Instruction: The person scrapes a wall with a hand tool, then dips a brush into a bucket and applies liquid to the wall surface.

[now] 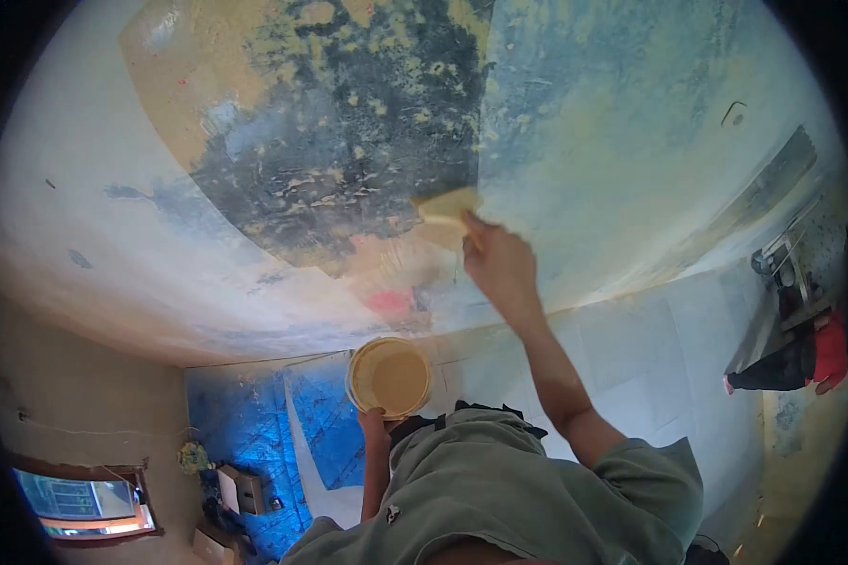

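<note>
My right hand (504,268) is raised to the wall, its fingers wrapped around the handle of a wide flat paintbrush (450,204). The yellowish brush head lies against the wall (575,141), at the border between a dark patch (349,122) and a blue-green, yellow-tinged area. Low by my waist, my left hand (375,424) grips the near rim of a round bucket (391,372). Inside the bucket is a yellowish-tan surface that looks like paint. Part of the left hand's fingers is hidden by the bucket.
Blue sheeting (240,414) covers the floor at the left, with boxes (240,490) on it. A window (85,504) is at the lower left. Pale tiles (631,358) make up the floor at the right. Another person in a red top (829,348) is at the far right.
</note>
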A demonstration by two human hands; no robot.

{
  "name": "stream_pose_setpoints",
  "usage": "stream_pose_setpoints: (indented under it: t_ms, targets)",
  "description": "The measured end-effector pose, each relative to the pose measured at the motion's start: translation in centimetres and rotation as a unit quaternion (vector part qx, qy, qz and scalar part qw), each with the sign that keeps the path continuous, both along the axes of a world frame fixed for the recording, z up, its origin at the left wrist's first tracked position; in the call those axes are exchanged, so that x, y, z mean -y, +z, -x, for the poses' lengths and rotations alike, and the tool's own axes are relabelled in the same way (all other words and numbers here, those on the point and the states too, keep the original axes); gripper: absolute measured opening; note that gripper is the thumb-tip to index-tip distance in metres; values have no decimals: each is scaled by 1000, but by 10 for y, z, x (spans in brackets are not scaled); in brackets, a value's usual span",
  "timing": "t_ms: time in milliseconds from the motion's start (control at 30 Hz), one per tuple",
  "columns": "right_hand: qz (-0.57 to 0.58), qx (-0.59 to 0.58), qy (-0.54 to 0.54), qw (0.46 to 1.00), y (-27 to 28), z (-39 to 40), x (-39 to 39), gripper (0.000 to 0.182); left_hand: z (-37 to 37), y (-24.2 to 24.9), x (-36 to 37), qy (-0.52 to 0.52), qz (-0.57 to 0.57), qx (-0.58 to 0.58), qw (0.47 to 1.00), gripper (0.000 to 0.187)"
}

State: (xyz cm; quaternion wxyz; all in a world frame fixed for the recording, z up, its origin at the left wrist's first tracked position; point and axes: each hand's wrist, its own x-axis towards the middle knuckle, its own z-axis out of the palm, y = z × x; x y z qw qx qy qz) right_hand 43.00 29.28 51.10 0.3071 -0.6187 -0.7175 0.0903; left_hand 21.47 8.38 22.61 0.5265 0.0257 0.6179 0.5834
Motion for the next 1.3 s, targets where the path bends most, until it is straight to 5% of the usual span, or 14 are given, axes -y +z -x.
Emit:
stream_pose_setpoints:
  t_ms: [200, 267, 400, 567, 867, 1033, 1300]
  targets:
    - [-132, -79, -23, 988, 103, -31, 1, 35, 3, -19, 10, 41, -2, -17, 999, 55]
    - [-268, -131, -41, 954, 127, -33, -8, 35, 9, -31, 16, 46, -8, -3, 999, 60]
    - [-352, -162, -47, 921, 154, -29, -32, 35, 6, -13, 15, 58, -17, -14, 998, 59]
    - [-358, -84, -101, 925, 97, -13, -66, 48, 7, -8, 19, 106, -32, 15, 994, 63]
    - [-78, 5, -123, 989, -83, 9, -2, 51, 34, -20, 46, 70, -9, 41, 997, 60]
    - [-35, 14, -106, 994, -162, 21, 13, 47, 53, -19, 85, 25, -62, 9, 998, 51]
    - [-13, 102, -94, 990, -113, 7, -9, 34, 75, 8, 152, 26, -14, -33, 999, 51]
